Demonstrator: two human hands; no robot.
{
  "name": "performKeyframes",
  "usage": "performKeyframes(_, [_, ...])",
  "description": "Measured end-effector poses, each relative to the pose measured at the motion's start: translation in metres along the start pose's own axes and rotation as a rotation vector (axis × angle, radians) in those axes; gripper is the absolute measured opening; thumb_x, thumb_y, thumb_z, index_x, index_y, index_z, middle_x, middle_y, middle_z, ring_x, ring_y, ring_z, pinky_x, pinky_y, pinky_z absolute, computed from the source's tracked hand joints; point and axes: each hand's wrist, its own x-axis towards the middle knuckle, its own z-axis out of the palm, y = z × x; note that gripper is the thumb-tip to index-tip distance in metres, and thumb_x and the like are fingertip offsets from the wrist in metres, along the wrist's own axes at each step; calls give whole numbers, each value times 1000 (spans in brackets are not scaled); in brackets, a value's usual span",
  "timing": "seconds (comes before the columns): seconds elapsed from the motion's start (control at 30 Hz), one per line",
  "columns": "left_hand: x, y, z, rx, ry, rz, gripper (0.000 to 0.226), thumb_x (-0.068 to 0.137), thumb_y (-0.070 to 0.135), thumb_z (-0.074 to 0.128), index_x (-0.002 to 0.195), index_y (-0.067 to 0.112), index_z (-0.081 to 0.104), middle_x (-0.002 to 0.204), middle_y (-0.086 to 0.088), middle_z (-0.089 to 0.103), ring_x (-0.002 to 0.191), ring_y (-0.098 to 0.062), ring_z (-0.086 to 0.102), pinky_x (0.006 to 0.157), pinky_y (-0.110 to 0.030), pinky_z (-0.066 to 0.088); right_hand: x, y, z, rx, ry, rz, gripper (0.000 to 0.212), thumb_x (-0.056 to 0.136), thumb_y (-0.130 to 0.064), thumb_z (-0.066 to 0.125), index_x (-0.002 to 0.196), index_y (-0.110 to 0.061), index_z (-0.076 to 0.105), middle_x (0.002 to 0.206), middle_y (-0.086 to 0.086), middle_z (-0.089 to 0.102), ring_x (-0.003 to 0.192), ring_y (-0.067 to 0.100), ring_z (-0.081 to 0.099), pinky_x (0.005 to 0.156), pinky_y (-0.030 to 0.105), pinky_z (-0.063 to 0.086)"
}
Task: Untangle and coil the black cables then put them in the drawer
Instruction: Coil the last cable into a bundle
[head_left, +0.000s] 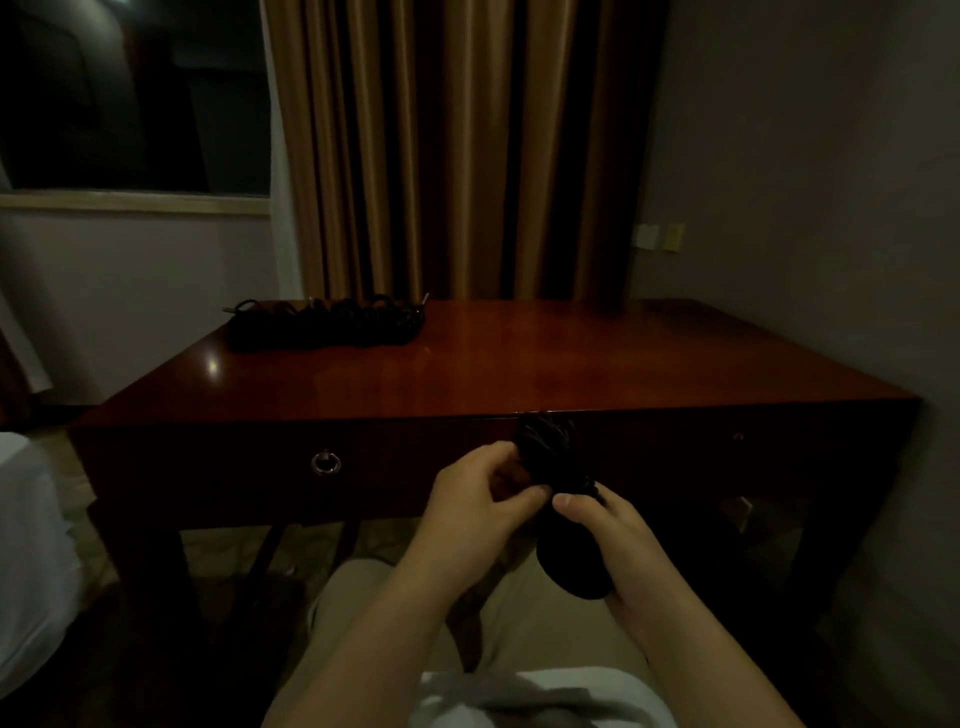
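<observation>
Holding item one, a bundle of black cable (558, 493), just in front of the desk (519, 353) and below its front edge: left hand (467, 499) grips the bundle's left side with fingers curled and thumb laid across it; right hand (618, 545) cups the lower loops from the right, thumb pinching the bundle's waist next to the left thumb; the remaining right fingers are hidden behind the cable. Upper loops fan out against the desk's dark front panel; lower loops hang toward the lap. Judged step: coiling, or securing the tail round the coil's middle; dim light makes the tail itself hard to trace. Item two, left drawer with ring pull (325, 462), on the desk front, left of the hands, closed. Item three, pile of black cables (327, 322), on the desk top at its far left corner, well apart from the hands, apparently not yet sorted. Beyond the desk, curtain (467, 156). Next move likely calls for cinching the wrap so the loops hold, then freeing one hand for the ring pull
</observation>
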Motion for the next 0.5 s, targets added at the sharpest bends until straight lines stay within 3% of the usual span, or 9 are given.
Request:
performKeyframes(0.17, [0,0,4,-259,69,-49,22,92,13,59,100,32,68,101,10,70,96,-2,64,84,-26,54,1,-2,5,-7,-55,8,18,88,-14,58,100,-25,67,97,5,72,94,25,67,81,37,52])
performKeyframes(0.33, [0,-2,0,-339,47,-14,20,90,8,60,92,24,72,88,8,73,85,-4,68,70,-17,50,0,2,5,66,-97,-15,22,78,-16,64,97,-26,69,94,5,72,92,26,67,80,37,52])
performKeyframes(0.43, [-2,-4,-4,-342,63,61,17,92,8,55,91,14,71,81,1,72,75,-7,66,66,-16,50,-1,10,5,138,-146,13,48,60,-25,76,108,-21,67,99,6,72,94,26,68,77,36,52])
performKeyframes(0.5, [-2,-6,-5,-436,81,51,17,93,9,52,88,10,68,72,3,66,66,-8,60,62,-19,48,1,11,7,180,-212,9,58,56,-30,72,111,-16,65,98,7,71,89,24,69,70,32,53])
